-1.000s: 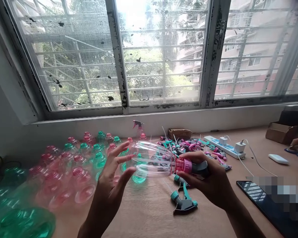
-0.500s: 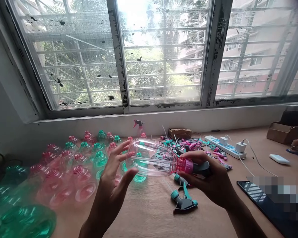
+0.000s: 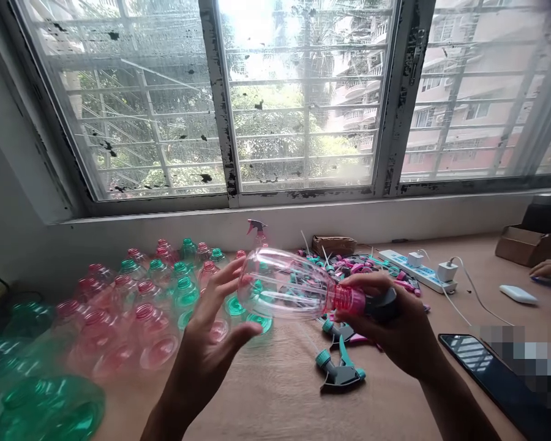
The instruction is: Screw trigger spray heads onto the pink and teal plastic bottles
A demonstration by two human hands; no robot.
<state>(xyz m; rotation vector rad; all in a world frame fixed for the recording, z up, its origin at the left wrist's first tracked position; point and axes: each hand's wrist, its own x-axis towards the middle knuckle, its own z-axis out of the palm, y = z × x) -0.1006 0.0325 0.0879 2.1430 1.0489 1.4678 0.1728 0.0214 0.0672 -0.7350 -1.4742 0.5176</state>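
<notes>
1. Pink-tinted, see-through plastic: the bottle (image 3: pixel 284 291) is rounded and glossy, lying nearly level in the air above the counter (image 3: pixel 266 392), neck towards the right.
2. The right hand (image 3: pixel 395 324) grasps the pink-and-black spray head (image 3: pixel 370 303) at that neck. The left hand (image 3: pixel 215 331) is spread around the base, thumb clear beneath; whether its fingertips touch, I can't tell.
3. Any lettering on the white power strip (image 3: pixel 397 262) is too small for me to read.
4. Bare counter opens in front, between pink and green bottles (image 3: pixel 146 321) on the left and the phone (image 3: pixel 475 364); a teal-and-grey sprayer (image 3: pixel 342 375) lies near.
</notes>
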